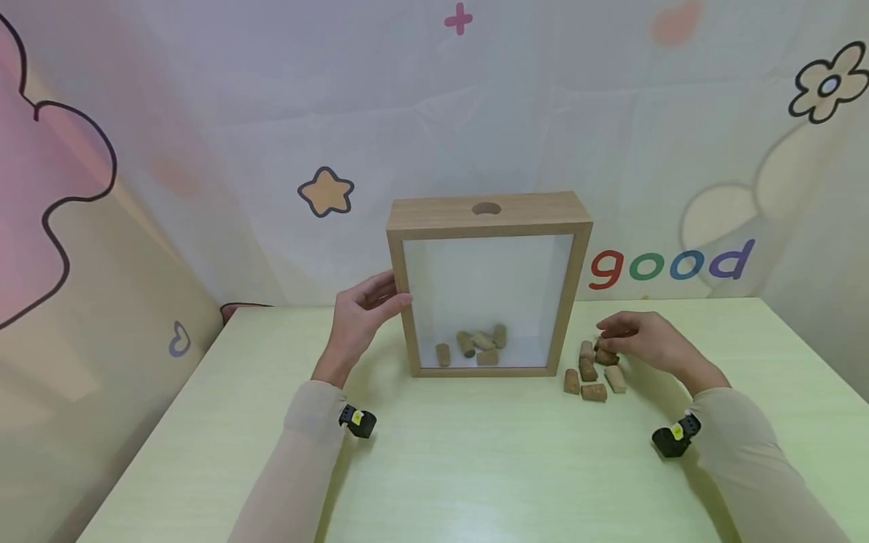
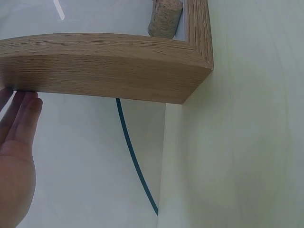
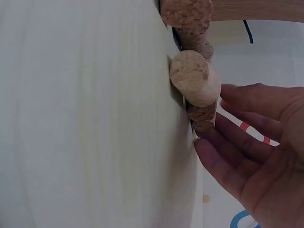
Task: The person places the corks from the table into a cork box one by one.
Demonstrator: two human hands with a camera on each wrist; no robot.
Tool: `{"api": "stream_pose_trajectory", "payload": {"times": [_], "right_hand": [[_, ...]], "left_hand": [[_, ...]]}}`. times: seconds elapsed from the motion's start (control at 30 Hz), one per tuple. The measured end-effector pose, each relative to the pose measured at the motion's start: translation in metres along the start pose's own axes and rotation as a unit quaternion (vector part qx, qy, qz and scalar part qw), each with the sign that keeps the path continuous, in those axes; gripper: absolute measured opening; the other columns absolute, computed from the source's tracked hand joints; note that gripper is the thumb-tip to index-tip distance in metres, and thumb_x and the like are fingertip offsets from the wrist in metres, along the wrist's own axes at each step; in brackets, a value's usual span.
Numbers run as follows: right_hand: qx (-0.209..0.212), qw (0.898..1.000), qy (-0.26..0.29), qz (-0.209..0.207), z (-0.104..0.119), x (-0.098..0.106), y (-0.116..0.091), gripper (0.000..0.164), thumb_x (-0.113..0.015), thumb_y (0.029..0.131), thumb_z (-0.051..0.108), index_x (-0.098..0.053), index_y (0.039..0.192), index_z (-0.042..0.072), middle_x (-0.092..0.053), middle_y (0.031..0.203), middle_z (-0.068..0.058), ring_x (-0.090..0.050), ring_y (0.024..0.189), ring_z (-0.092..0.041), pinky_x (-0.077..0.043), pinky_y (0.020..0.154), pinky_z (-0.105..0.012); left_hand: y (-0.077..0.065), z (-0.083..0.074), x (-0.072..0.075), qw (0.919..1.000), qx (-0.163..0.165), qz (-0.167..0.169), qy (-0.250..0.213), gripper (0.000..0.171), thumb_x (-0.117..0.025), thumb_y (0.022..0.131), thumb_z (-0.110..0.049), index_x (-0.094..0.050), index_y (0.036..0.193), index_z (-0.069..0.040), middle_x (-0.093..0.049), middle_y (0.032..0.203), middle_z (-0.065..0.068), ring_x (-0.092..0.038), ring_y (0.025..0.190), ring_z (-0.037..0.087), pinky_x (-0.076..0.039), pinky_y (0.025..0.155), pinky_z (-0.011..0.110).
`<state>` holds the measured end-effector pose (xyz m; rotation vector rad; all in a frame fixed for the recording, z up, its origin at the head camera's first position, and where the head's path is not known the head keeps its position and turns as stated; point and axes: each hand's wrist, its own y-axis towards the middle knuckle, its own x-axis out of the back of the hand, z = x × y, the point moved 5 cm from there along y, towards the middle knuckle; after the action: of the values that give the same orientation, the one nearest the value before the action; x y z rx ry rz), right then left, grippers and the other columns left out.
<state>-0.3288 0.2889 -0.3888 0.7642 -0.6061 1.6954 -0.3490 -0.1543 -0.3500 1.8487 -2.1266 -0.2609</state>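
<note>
A wooden box [image 1: 489, 371] with a clear front and a round hole [image 1: 486, 208] in its top stands upright on the table. Several corks [image 1: 483, 341] lie at its bottom behind the pane. My left hand [image 1: 360, 320] holds the box's left side, thumb at the front edge; in the left wrist view its fingers [image 2: 28, 118] reach the side's rear edge. To the right of the box lies a loose group of corks [image 1: 594, 392]. My right hand [image 1: 648, 343] is at the rear of that group, thumb and fingers around a brown cork [image 3: 204, 118]. A paler cork [image 3: 192, 76] partly covers it in the right wrist view.
The pale table [image 1: 462, 460] reaches back to a printed cloth backdrop [image 1: 475, 128] close behind the box. Another cork [image 1: 571, 381] lies near the box's lower right corner. Each wrist carries a small black camera [image 1: 357, 421].
</note>
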Motion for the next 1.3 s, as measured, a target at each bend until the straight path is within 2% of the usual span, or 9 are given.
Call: {"api": "stream_pose_trajectory", "payload": {"times": [0.27, 0.57, 0.7, 0.9, 0.97, 1.03, 1.17, 1.23, 1.3], "right_hand": [[0.011, 0.999, -0.031, -0.009, 0.0, -0.003, 0.003, 0.028, -0.069, 0.102, 0.006, -0.072, 0.127, -0.005, -0.074, 0.117, -0.021, -0.067, 0.107, -0.038, -0.056, 0.095, -0.058], [-0.008, 0.998, -0.051, -0.021, 0.0, -0.001, 0.003, 0.024, -0.071, 0.1, 0.007, -0.073, 0.121, -0.005, -0.074, 0.11, -0.019, -0.066, 0.101, -0.038, -0.058, 0.088, -0.054], [-0.014, 0.998, -0.046, -0.043, 0.002, 0.004, 0.002, 0.025, -0.072, 0.1, 0.01, -0.071, 0.119, -0.006, -0.073, 0.109, -0.02, -0.067, 0.1, -0.038, -0.059, 0.085, -0.051], [-0.006, 0.996, -0.017, -0.087, 0.012, 0.016, -0.001, 0.031, -0.072, 0.103, 0.019, -0.068, 0.122, -0.006, -0.073, 0.114, -0.023, -0.069, 0.107, -0.042, -0.058, 0.091, -0.054], [-0.007, 0.995, -0.003, -0.101, 0.017, 0.02, -0.003, 0.034, -0.071, 0.104, 0.022, -0.068, 0.125, -0.004, -0.073, 0.117, -0.023, -0.068, 0.108, -0.041, -0.058, 0.09, -0.048], [-0.005, 0.993, 0.006, -0.117, 0.023, 0.025, -0.005, 0.035, -0.071, 0.105, 0.024, -0.068, 0.126, -0.003, -0.073, 0.119, -0.023, -0.069, 0.108, -0.036, -0.057, 0.087, -0.036], [0.008, 0.988, 0.018, -0.154, 0.039, 0.036, -0.011, 0.036, -0.071, 0.105, 0.029, -0.068, 0.127, 0.001, -0.074, 0.119, -0.018, -0.066, 0.102, -0.015, -0.05, 0.079, -0.017], [0.015, 0.984, 0.03, -0.175, 0.046, 0.042, -0.015, 0.036, -0.071, 0.105, 0.03, -0.068, 0.128, 0.002, -0.074, 0.118, -0.013, -0.063, 0.098, -0.004, -0.049, 0.078, -0.013], [0.024, 0.979, 0.053, -0.195, 0.053, 0.048, -0.018, 0.037, -0.073, 0.104, 0.031, -0.067, 0.129, 0.003, -0.075, 0.114, 0.001, -0.062, 0.096, 0.003, -0.048, 0.078, -0.012]], "left_hand": [[0.0, -0.001, 0.0, 1.0, 0.001, -0.001, -0.002, 0.052, -0.079, 0.098, -0.015, -0.063, 0.146, -0.003, -0.07, 0.136, 0.015, -0.067, 0.125, 0.028, -0.057, 0.101, 0.031], [0.001, -0.001, -0.001, 1.0, -0.005, -0.001, -0.005, 0.052, -0.079, 0.097, -0.014, -0.064, 0.145, -0.002, -0.07, 0.135, 0.015, -0.067, 0.125, 0.028, -0.058, 0.1, 0.032], [0.0, -0.001, -0.001, 1.0, -0.007, -0.002, -0.002, 0.051, -0.079, 0.098, -0.015, -0.064, 0.145, -0.002, -0.07, 0.135, 0.015, -0.068, 0.124, 0.028, -0.058, 0.1, 0.032], [0.0, -0.001, 0.0, 1.0, -0.005, -0.002, -0.002, 0.052, -0.079, 0.098, -0.016, -0.064, 0.145, -0.003, -0.07, 0.135, 0.015, -0.067, 0.125, 0.028, -0.057, 0.1, 0.031], [-0.001, -0.001, 0.0, 1.0, -0.005, -0.002, -0.003, 0.052, -0.079, 0.097, -0.015, -0.064, 0.145, -0.003, -0.07, 0.135, 0.016, -0.067, 0.125, 0.029, -0.057, 0.101, 0.031], [0.0, -0.001, -0.001, 1.0, -0.005, -0.003, -0.004, 0.051, -0.079, 0.097, -0.015, -0.064, 0.145, -0.003, -0.07, 0.135, 0.016, -0.067, 0.124, 0.029, -0.057, 0.1, 0.031], [0.0, 0.0, 0.0, 0.9999, -0.004, -0.004, -0.009, 0.051, -0.079, 0.097, -0.014, -0.064, 0.145, -0.002, -0.07, 0.135, 0.016, -0.068, 0.124, 0.029, -0.058, 0.1, 0.031], [0.001, 0.0, 0.0, 0.9999, -0.004, -0.004, -0.01, 0.052, -0.079, 0.097, -0.014, -0.064, 0.145, -0.001, -0.07, 0.135, 0.017, -0.068, 0.124, 0.03, -0.058, 0.1, 0.031], [0.001, 0.001, 0.0, 0.9999, -0.005, -0.004, -0.01, 0.052, -0.079, 0.097, -0.014, -0.063, 0.145, -0.001, -0.07, 0.135, 0.017, -0.068, 0.124, 0.03, -0.058, 0.1, 0.031]]}}
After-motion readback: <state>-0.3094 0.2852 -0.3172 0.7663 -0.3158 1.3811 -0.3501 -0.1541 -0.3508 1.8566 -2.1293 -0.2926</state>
